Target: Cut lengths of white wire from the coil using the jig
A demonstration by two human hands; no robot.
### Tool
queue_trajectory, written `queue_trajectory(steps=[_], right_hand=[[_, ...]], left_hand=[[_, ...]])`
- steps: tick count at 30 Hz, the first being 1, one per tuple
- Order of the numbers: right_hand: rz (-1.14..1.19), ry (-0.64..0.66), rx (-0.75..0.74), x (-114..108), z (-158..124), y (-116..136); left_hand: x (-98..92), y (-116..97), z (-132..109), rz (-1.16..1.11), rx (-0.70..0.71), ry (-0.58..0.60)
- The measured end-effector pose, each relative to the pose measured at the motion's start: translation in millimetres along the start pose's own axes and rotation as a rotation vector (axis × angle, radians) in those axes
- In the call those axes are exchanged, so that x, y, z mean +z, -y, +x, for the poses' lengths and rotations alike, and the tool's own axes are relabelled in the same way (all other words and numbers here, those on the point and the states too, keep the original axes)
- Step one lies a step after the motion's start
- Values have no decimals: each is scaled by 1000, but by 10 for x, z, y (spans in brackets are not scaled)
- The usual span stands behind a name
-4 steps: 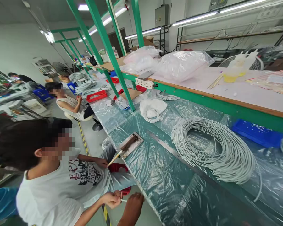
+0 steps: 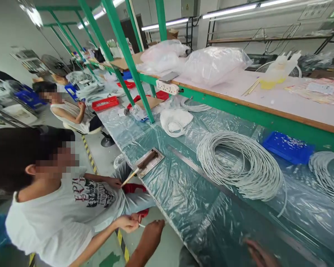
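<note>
My left hand reaches out low at the bench's near edge, fingers bunched at a short white cable end. A seated co-worker's hand pinches the same cable end from the other side. My right hand lies at the bottom edge on the clear plastic sheet covering the bench, fingers stretched out and slightly blurred, holding nothing. A large coil of white cable lies on the sheet above it. The co-worker's other hand holds the handle of a lever cutter.
A long metal ruler runs along the bench. A blue tray, a smaller cable coil and another coil lie further back. Green frame posts carry a shelf with plastic bags. Another person sits further down.
The view has tipped down and to the right. My right hand has come into view at the bottom edge. My left hand stays at the cable end.
</note>
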State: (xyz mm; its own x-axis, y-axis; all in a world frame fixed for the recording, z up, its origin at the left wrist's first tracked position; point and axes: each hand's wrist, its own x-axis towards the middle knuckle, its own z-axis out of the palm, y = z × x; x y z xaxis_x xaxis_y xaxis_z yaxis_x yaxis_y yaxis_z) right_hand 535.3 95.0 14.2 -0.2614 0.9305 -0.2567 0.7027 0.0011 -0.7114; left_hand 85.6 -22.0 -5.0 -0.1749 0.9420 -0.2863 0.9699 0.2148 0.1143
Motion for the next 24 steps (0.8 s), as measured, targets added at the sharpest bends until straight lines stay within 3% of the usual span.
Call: queue_trajectory(steps=[3,7,10,13,16,21,24], right_hand=[[74,253,-117,165,-94,601],[-26,352,-398,380,-26,1478],[-246,477,-477,382,35,1715],[-320,538,-492,288,-26,1623],[-294,502,-461,184,-181,1412],[-114,501,-277,-16,-509,900],[39,329,-103,-276,-873,398]], left_hand=[[-120,-503,-247,-43,207,-19],[-385,-893,-423,-133,362,-85],[-458,-1060,-510,-174,402,-108],[-454,-1202,-555,-250,436,-107],[-416,-1434,-503,-358,454,3],[-294,-2054,-291,-387,564,241],[-195,-2502,-207,-375,673,377]])
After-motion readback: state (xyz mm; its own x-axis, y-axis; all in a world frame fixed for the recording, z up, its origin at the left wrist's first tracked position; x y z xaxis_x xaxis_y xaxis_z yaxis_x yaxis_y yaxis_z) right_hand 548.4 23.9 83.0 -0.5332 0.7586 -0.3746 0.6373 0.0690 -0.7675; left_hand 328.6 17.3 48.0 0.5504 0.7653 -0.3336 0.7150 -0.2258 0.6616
